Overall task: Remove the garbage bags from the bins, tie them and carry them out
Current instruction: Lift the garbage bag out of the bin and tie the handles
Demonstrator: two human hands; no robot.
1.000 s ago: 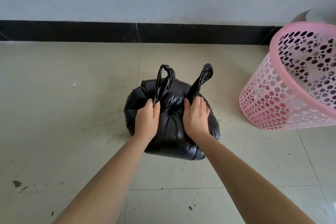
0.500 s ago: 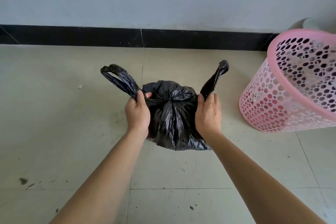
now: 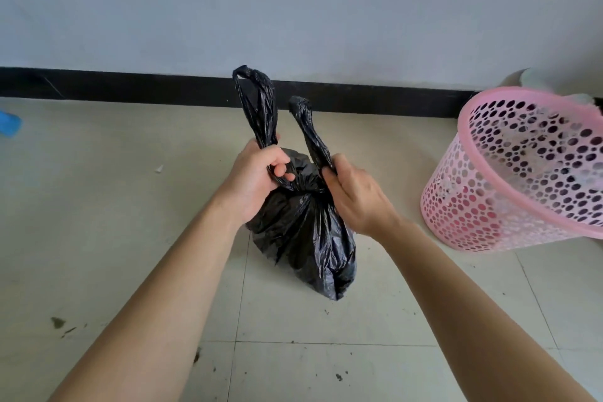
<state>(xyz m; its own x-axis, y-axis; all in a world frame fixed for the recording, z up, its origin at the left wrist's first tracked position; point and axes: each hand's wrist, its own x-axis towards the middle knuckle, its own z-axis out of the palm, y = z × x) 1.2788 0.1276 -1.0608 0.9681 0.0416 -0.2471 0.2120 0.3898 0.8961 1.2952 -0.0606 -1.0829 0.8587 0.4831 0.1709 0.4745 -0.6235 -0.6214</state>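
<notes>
Tying step: left hand [image 3: 257,179] clamps one handle [image 3: 257,108], right hand [image 3: 355,196] the other, close together over the knot [image 3: 301,191]. Black garbage bag [image 3: 303,238] sits on the floor [image 3: 98,238], near the pink bin [image 3: 489,206]. Risk: a hard pull tears the thin film; a loose knot slips and spills.

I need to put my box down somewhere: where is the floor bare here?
Widest bare floor lies left of the black bag, up to the dark skirting, with only small scraps. Another patch lies between the forearms, nearer the camera. Crowded: the gap between bag and pink basket, where the right hand grips a handle.
</notes>
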